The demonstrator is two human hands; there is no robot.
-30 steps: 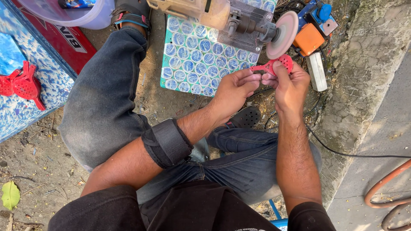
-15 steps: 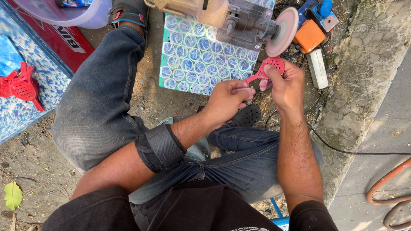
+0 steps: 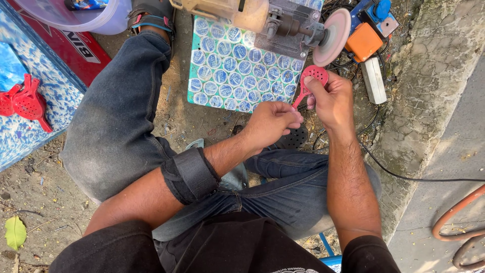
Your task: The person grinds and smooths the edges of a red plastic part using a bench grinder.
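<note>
I hold a small red perforated plastic strainer (image 3: pixel 314 77) in both hands. My right hand (image 3: pixel 331 101) pinches its round head with the thumb on top, right under the pink grinding wheel (image 3: pixel 332 36) of a bench motor (image 3: pixel 252 12). My left hand (image 3: pixel 270 124) grips the strainer's thin handle end lower down. The strainer's head sits close to the wheel's rim; I cannot tell if they touch. A black band (image 3: pixel 189 174) wraps my left forearm.
The motor stands on a tile with blue circles (image 3: pixel 227 71). More red strainers (image 3: pixel 25 103) lie on a blue speckled surface at left. An orange and blue switch box (image 3: pixel 366 30), a white block (image 3: pixel 375 80), cables, a clear bowl (image 3: pixel 76 15) and a concrete kerb (image 3: pixel 434 91) surround me.
Both hands have lifted the strainer up and toward the grinding wheel; the head now sits just below the wheel's rim.
</note>
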